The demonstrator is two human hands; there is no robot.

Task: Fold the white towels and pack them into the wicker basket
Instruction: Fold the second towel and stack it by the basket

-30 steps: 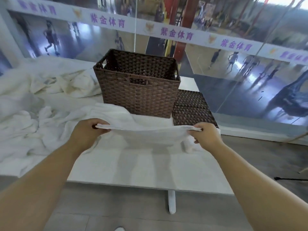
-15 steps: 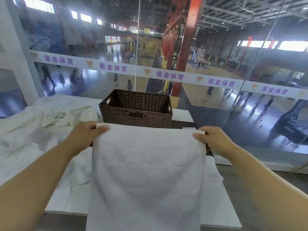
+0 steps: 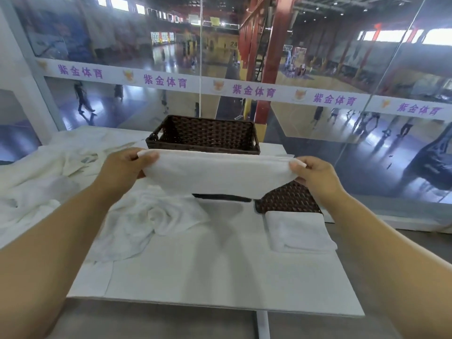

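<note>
- Left hand [image 3: 122, 168] and right hand [image 3: 315, 176]: each grip pinching one end of a white towel [image 3: 217, 174], holding it doubled over in the air, in front of the wicker basket [image 3: 204, 135].
- Lying on the bench [image 3: 220, 277]: one folded towel [image 3: 299, 231] at right, awaiting packing.
- Waiting unfolded: crumpled towel [image 3: 151, 216] and towel heap [image 3: 36, 179] at left.
- Basket contents: hidden, cannot tell.
- Judging progress: early, most folding remaining.

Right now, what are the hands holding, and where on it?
A white towel, folded over and held up in front of the wicker basket. The left hand pinches its left end, the right hand its right end.
</note>
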